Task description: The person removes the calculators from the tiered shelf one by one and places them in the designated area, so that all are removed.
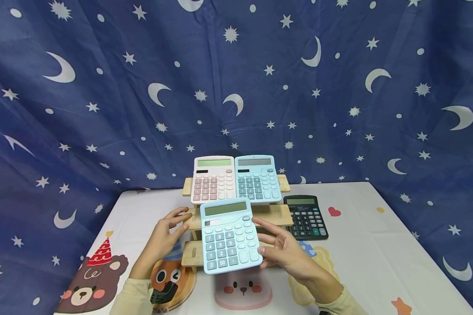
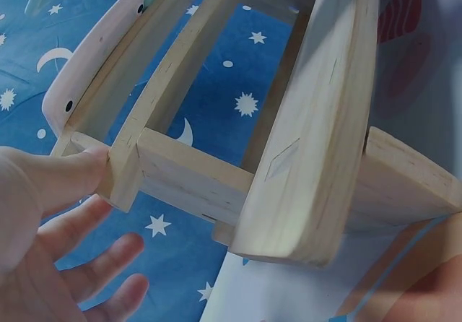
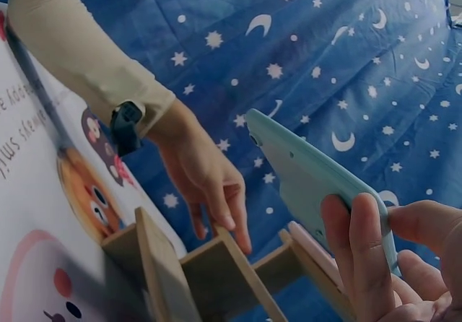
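My right hand (image 1: pixel 283 249) pinches a light blue calculator (image 1: pixel 230 245) by its right edge. The calculator is tilted with its keys up, in front of a wooden tiered rack (image 1: pixel 192 253). In the right wrist view, fingers (image 3: pixel 367 242) lie against the calculator's back (image 3: pixel 310 185). My left hand (image 1: pixel 163 238) holds the left end of the rack's middle tier, with the thumb (image 2: pixel 68 174) on the slat's end in the left wrist view. A pink calculator (image 1: pixel 214 179) and another blue calculator (image 1: pixel 257 179) stand side by side on the top tier.
A black calculator (image 1: pixel 308 218) lies to the right of the rack, partly behind it. The table wears a white cartoon-print cloth (image 1: pixel 362 245). Behind it hangs a dark blue curtain (image 1: pixel 236 78) with moons and stars.
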Demonstrator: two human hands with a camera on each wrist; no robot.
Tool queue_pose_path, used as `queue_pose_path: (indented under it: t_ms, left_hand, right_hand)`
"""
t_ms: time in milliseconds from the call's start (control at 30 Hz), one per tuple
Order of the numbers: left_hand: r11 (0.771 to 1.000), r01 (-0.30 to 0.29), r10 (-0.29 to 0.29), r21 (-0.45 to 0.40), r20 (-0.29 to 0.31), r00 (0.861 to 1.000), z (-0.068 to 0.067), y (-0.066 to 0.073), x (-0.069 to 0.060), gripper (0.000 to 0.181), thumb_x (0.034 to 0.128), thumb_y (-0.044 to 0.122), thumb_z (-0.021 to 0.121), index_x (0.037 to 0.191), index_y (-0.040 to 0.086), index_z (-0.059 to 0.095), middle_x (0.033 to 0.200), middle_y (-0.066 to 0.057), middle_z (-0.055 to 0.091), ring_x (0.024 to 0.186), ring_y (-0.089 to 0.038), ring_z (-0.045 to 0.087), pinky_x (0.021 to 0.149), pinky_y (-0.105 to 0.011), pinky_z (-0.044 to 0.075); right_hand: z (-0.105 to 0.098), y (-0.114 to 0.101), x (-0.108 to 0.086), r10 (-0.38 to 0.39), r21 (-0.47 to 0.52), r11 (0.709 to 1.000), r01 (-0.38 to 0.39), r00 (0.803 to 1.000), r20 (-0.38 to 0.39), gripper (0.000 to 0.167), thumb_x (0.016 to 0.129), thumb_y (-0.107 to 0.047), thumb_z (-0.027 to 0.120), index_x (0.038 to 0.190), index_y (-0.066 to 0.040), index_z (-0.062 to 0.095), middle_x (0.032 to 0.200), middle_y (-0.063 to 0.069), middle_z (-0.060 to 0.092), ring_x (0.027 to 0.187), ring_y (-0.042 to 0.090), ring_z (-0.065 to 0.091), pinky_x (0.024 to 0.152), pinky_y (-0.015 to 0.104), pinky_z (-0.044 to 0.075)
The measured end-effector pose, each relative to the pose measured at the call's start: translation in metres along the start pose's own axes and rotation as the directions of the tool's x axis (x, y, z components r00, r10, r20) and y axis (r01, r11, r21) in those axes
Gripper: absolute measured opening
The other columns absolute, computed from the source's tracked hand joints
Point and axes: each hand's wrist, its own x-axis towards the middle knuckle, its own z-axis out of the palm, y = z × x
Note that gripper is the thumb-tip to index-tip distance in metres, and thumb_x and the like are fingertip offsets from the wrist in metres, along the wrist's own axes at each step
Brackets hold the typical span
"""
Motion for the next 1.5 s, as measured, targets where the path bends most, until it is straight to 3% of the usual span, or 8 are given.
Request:
queue_pose_path:
  t_ms: [400,1167,1500]
  left_hand:
    - [1.0,-0.006,0.006,-0.016,0.005,1.0,0.001,0.001,0.0,0.034,0.0985,0.01,0.064,0.129,-0.004,0.067,0.146,-0.024,0.055,0.139,-0.049,0.046,0.1,-0.069,0.045]
    - [1.0,0.01,-0.01,-0.016,0.008,1.0,0.0,0.002,0.001,0.033,0.0985,0.01,0.064,0.13,-0.002,0.067,0.147,-0.022,0.054,0.14,-0.047,0.045,0.102,-0.068,0.044]
    - [1.0,0.005,-0.005,-0.019,0.006,1.0,0.0,0.002,0.0,0.034,0.0986,0.01,0.064,0.13,-0.002,0.067,0.147,-0.022,0.054,0.14,-0.048,0.045,0.102,-0.069,0.044]
  right_hand:
    - [-0.008,-0.011,-0.007,-0.018,-0.039,0.999,0.015,0.998,-0.067,0.074,0.097,0.0,0.059,0.161,-0.005,0.022,0.149,0.016,0.056,0.101,0.016,0.074,0.068,0.023,0.06]
    - [-0.036,-0.032,-0.017,-0.111,-0.065,0.992,0.106,0.991,-0.08,0.069,0.1,0.004,0.051,0.161,-0.003,0.019,0.143,-0.004,0.062,0.104,0.012,0.074,0.071,0.023,0.06]
    - [-0.053,-0.047,-0.026,-0.195,-0.091,0.979,0.184,0.972,-0.128,0.061,0.101,0.007,0.046,0.158,-0.007,0.03,0.135,-0.003,0.068,0.097,0.01,0.075,0.07,0.021,0.06]
